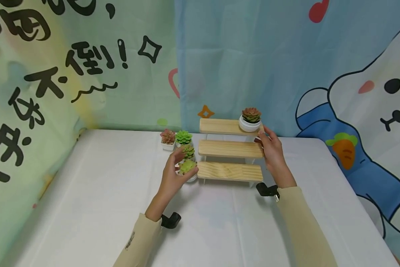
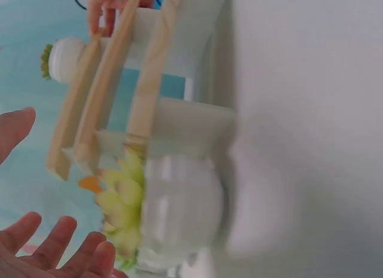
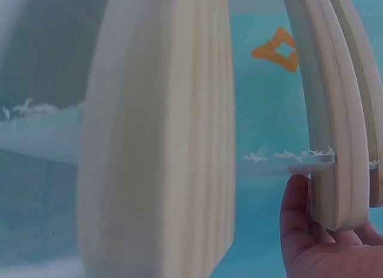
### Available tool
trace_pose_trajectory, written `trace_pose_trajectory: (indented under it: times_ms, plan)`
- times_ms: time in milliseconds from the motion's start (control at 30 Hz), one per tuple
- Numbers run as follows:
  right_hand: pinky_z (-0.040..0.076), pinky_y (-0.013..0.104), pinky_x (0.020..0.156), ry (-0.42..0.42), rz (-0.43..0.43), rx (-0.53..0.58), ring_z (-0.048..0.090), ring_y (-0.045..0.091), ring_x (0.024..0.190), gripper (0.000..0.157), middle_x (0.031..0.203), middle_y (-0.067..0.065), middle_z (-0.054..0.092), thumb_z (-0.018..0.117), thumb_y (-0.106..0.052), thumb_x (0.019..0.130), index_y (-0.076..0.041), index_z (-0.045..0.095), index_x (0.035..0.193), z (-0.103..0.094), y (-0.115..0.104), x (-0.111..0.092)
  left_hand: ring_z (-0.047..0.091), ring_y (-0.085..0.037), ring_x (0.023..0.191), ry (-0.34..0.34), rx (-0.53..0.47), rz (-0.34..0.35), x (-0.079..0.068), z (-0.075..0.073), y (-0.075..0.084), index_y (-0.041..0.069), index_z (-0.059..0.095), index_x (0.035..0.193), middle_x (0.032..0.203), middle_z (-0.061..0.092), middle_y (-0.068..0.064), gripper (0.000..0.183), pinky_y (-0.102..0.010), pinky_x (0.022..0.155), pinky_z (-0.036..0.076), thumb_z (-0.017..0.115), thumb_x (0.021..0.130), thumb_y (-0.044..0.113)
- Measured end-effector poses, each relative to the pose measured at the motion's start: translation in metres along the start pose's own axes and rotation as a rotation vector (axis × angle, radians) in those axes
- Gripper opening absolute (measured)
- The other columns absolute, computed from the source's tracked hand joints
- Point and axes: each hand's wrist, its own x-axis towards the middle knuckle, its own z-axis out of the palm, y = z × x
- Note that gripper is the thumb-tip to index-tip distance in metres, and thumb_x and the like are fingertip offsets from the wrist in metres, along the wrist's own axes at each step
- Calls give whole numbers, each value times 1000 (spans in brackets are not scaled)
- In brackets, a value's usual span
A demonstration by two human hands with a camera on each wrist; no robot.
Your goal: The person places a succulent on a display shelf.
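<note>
A three-tier stand [image 1: 231, 149] with pale wooden shelves and white supports stands on the table. My right hand [image 1: 272, 150] grips the stand's right end near the upper shelves; in the right wrist view its thumb [image 3: 295, 209] lies beside a shelf end. My left hand [image 1: 176, 172] is left of the stand, thumb and fingers spread around the front yellow-green succulent [image 1: 187, 166]. In the left wrist view its fingers [image 2: 51, 245] are apart from that plant's white pot [image 2: 182, 209]. A reddish-green succulent in a round white pot [image 1: 249, 126] sits on the top shelf's right end.
Left of the stand are more potted plants: a reddish succulent [image 1: 168, 136] in a square white pot, a bright green one [image 1: 183, 137] and another green one [image 1: 188, 151]. A white cloth covers the table [image 1: 96, 193]. Printed curtains [image 1: 236, 55] hang behind.
</note>
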Motion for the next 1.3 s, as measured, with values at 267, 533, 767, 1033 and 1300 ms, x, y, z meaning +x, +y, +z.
trace_pose_trajectory:
  times_ms: [267,533,767,1033,1300]
  plan:
    - [44,19,94,7,12,20,42,24,133,63,155,16,28,41,-40,104,-16,19,157,0,1,0,43,-45,128,21,10,-29,-6,-2,-13,-5,37,142,138,44,-28,71,-57,93,42,77,84,9]
    - [45,15,86,14,21,44,45,21,129,63,153,14,31,43,-39,103,-17,21,157,-1,3,1,48,-43,118,-32,34,-143,-7,2,-31,-5,34,143,133,42,-29,79,-55,92,46,80,81,13]
    - [45,15,86,11,13,43,45,20,129,62,155,14,30,43,-40,103,-17,21,157,-2,2,0,51,-36,104,-41,79,-153,-5,8,-38,-10,38,140,124,46,-30,79,-44,85,47,83,78,11]
    - [45,16,88,8,24,44,41,24,133,63,154,14,30,43,-40,103,-16,21,157,-1,1,-1,57,-35,98,-36,88,-161,-4,6,-38,-9,48,134,119,55,-28,68,-40,81,50,83,77,9]
    - [45,12,83,12,7,59,53,3,103,62,125,-3,47,44,-36,104,-13,22,156,-3,0,-1,57,-29,89,-9,93,-195,-3,8,-38,-8,52,131,117,56,-26,66,-36,76,49,84,76,11]
